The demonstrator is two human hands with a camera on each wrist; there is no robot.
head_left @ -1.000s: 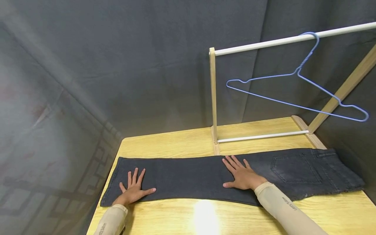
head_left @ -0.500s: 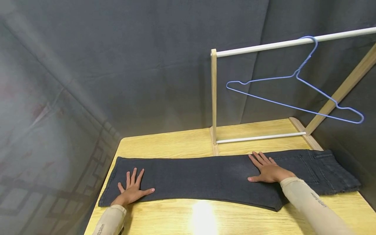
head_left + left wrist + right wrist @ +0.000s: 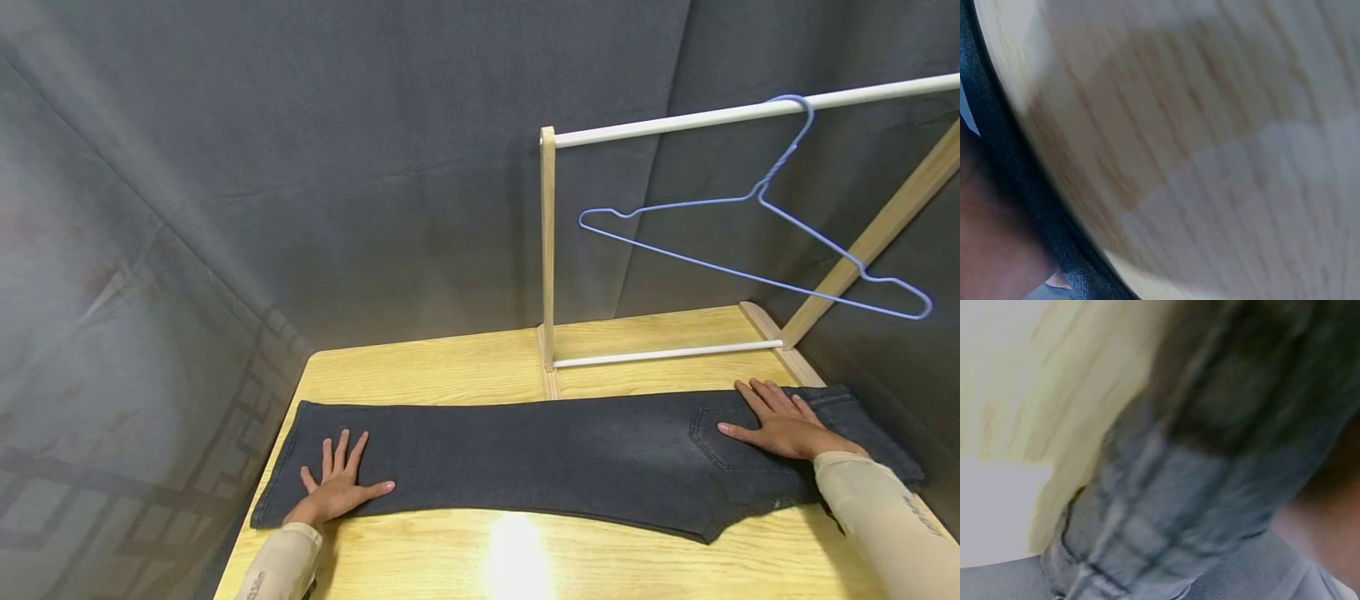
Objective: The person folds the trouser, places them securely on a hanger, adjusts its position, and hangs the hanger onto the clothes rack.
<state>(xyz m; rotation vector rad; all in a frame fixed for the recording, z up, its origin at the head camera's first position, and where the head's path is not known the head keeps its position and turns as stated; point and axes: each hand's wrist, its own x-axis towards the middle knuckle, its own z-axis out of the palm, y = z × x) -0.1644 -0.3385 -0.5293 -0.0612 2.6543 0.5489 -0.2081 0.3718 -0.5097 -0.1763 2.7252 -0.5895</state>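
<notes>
A pair of dark grey jeans, folded lengthwise, lies flat across the table, hem at the left and waist at the right. My left hand rests with spread fingers on the leg near the hem. Over at the back pocket, my right hand lies flat with fingers spread, close to the waistband. The right wrist view shows the jeans' seams from close up, blurred. In the left wrist view, mostly table surface shows, with part of the hand at the lower left.
Behind the jeans stands a wood-and-white garment rack. A blue wire hanger hangs from its top bar. The wooden table meets grey curtains at the back and sides.
My right hand has slid rightward along the jeans, from mid-leg to the back pocket near the waist. My left hand has stayed near the hem.
</notes>
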